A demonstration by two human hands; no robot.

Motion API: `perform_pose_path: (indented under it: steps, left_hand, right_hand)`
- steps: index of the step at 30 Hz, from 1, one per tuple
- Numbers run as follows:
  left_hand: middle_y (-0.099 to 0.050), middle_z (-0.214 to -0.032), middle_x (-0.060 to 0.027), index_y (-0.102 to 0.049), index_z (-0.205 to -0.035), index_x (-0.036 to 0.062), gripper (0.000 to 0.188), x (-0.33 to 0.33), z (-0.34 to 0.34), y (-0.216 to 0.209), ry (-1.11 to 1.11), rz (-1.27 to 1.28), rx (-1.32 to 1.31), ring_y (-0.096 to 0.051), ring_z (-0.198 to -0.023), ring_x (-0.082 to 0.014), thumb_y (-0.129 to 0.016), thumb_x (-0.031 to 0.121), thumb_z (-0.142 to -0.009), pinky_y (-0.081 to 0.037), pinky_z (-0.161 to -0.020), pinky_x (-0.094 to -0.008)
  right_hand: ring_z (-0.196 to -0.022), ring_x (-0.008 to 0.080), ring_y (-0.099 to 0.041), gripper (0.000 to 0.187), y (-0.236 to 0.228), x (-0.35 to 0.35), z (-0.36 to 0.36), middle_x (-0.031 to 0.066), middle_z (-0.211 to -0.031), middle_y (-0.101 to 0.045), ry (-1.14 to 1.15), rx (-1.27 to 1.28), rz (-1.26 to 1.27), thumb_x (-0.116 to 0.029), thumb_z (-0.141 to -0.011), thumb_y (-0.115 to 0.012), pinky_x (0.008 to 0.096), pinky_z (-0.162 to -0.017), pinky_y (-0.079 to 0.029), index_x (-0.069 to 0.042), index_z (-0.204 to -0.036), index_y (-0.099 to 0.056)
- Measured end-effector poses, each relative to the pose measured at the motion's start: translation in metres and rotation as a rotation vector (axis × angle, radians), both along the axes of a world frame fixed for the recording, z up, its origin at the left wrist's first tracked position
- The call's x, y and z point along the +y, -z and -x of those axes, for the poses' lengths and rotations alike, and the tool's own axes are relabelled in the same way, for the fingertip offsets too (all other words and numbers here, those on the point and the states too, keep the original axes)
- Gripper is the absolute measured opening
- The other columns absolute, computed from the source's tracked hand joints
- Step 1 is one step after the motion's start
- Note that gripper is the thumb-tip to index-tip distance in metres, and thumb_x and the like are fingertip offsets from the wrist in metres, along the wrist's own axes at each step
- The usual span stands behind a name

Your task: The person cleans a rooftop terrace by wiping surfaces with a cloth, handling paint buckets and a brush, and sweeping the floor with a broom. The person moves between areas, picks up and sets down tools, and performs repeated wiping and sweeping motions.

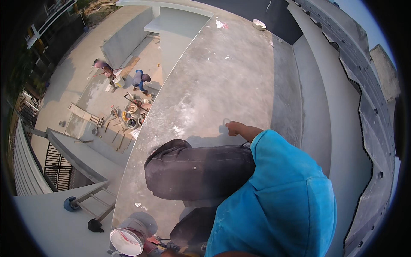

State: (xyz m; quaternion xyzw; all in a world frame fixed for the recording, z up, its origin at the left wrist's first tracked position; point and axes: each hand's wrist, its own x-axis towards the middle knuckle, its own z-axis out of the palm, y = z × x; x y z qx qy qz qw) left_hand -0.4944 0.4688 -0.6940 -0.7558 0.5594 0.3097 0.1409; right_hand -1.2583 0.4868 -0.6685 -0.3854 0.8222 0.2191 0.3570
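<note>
My right hand [233,128] reaches out from a blue sleeve [278,171] over the grey concrete ledge [231,77]. Its fingers are curled closed, and a small, faint ring-like shape shows at the fingertips; I cannot make out what it is. Beneath that arm is my bent leg in dark trousers [197,171]. At the lower edge a bit of bare skin, probably of my left arm, shows near a white paint bucket [127,242] with red marks. My left hand's fingers cannot be made out there among the blurred reddish and dark things beside the bucket.
The ledge drops off along its left edge to a yard far below. A ladder [96,203] leans at that edge. Two people [139,80] work in the yard near several buckets [133,109] and tools. A white bowl [258,25] sits at the ledge's far end. Corrugated roofing [364,124] runs along the right.
</note>
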Motion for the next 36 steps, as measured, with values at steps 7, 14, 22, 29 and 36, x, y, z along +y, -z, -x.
perform_pose_path:
  steps: [7,14,22,29,36]
  left_hand:
    - [-0.067,-0.110,-0.0153,-0.058,-0.125,-0.0013,0.044,-0.043,0.046,-0.006,0.028,-0.014,0.049,-0.055,-0.110,-0.0300,-0.061,0.033,-0.097,-0.040,-0.094,-0.0475]
    - [-0.066,-0.117,-0.0146,-0.056,-0.130,-0.0005,0.046,-0.163,0.178,-0.002,0.103,-0.005,0.162,-0.052,-0.117,-0.0300,-0.060,0.033,-0.099,-0.037,-0.099,-0.0486]
    - [-0.066,-0.124,-0.0139,-0.054,-0.136,0.0005,0.048,-0.281,0.365,-0.035,0.163,-0.073,0.210,-0.049,-0.126,-0.0299,-0.057,0.033,-0.101,-0.034,-0.105,-0.0499]
    - [-0.066,-0.130,-0.0132,-0.052,-0.141,0.0013,0.051,-0.358,0.490,-0.121,0.065,-0.247,0.174,-0.046,-0.133,-0.0299,-0.056,0.034,-0.102,-0.032,-0.111,-0.0510]
    - [-0.066,-0.073,-0.0106,-0.065,-0.092,-0.0005,0.038,-0.408,0.681,-0.233,0.127,0.095,0.658,-0.065,-0.065,-0.0189,-0.066,0.036,-0.099,-0.053,-0.063,-0.0349]
  right_hand:
    - [-0.119,0.0385,-0.062,0.049,-0.007,-0.027,0.014,0.0232,-0.126,-0.063,0.185,0.062,0.306,-0.014,-0.084,-0.059,0.0473,-0.098,-0.052,-0.005,-0.132,-0.058]
    - [-0.124,0.0414,-0.055,0.052,0.023,-0.027,0.123,0.0251,-0.136,-0.052,0.434,0.228,0.383,-0.021,-0.087,-0.058,0.0492,-0.101,-0.050,-0.009,-0.138,-0.054]
    - [-0.150,0.0497,-0.015,0.116,0.053,-0.010,0.314,0.0343,-0.161,-0.010,1.039,0.363,0.200,-0.064,-0.079,-0.074,0.0608,-0.117,-0.025,-0.012,-0.161,-0.010]
    - [-0.146,0.0613,0.016,0.167,0.076,-0.019,0.374,0.0447,-0.153,0.025,1.302,0.049,0.049,-0.074,-0.058,-0.086,0.0715,-0.116,-0.004,-0.006,-0.150,0.036]
    - [-0.145,0.0608,0.023,0.169,0.084,-0.010,0.349,0.0441,-0.152,0.030,1.376,0.113,0.145,-0.065,-0.057,-0.092,0.0729,-0.115,-0.003,-0.010,-0.150,0.038]
